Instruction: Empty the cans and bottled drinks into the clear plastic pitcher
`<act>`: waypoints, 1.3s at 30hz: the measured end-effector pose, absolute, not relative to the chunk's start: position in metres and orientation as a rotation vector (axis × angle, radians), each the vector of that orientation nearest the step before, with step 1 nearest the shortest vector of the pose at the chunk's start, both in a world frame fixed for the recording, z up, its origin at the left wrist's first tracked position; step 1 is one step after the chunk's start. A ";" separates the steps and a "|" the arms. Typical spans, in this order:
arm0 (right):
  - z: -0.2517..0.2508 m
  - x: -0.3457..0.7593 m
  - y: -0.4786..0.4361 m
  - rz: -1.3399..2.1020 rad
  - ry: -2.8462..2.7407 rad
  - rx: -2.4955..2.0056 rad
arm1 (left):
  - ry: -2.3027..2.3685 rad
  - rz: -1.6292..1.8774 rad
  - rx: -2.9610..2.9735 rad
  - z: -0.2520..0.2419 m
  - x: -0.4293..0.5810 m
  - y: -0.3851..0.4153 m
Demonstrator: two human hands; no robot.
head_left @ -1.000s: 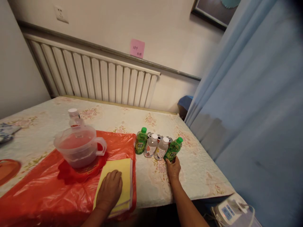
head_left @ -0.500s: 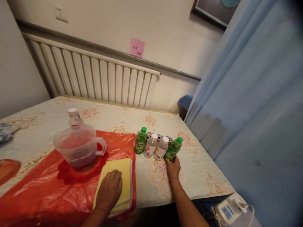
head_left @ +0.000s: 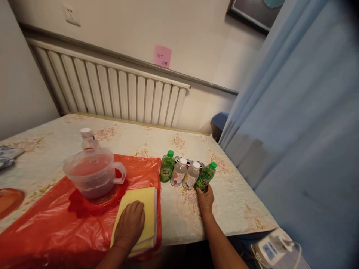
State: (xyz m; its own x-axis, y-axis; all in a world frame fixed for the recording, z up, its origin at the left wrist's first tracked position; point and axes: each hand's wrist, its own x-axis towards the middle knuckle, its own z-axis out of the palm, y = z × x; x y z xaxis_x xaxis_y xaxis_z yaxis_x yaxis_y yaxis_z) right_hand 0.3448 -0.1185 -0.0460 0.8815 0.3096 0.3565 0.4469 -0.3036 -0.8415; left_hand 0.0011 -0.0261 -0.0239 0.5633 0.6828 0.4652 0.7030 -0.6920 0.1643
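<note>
My left hand [head_left: 131, 221] rests palm down, fingers laid out, on a stack of yellow sheets [head_left: 147, 198], cloth or paper. Low down on a green-capped drink bottle [head_left: 206, 175], my right hand [head_left: 206, 198] has its fingers around the base. That bottle stands at the right end of a row. Beside it are two clear bottles with white caps, one with a yellow print [head_left: 190, 178] and one with a red print [head_left: 178, 175]. Another green bottle [head_left: 167, 169] closes the row on the left. Several cans [head_left: 189, 163] stand partly hidden behind them.
A clear plastic jug [head_left: 94, 179] with a handle sits in a red scalloped dish [head_left: 81, 205] on red plastic sheeting [head_left: 50, 231]. Behind it stands a white-capped bottle [head_left: 87, 136]. An orange lid [head_left: 9, 201] lies far left. A blue curtain [head_left: 294, 123] hangs at the right.
</note>
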 end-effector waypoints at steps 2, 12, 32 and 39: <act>-0.047 0.345 -0.118 -0.149 -0.558 -1.916 | -1.211 -0.794 -2.743 -0.024 0.001 -0.026; -0.048 0.346 -0.117 -0.162 -0.553 -1.921 | -1.195 -0.799 -2.725 -0.024 0.001 -0.026; -0.043 0.344 -0.119 -0.143 -0.555 -1.929 | -1.225 -0.782 -2.749 -0.021 0.001 -0.028; -0.040 0.338 -0.121 -0.109 -0.528 -1.900 | -1.259 -0.751 -2.753 -0.019 0.001 -0.030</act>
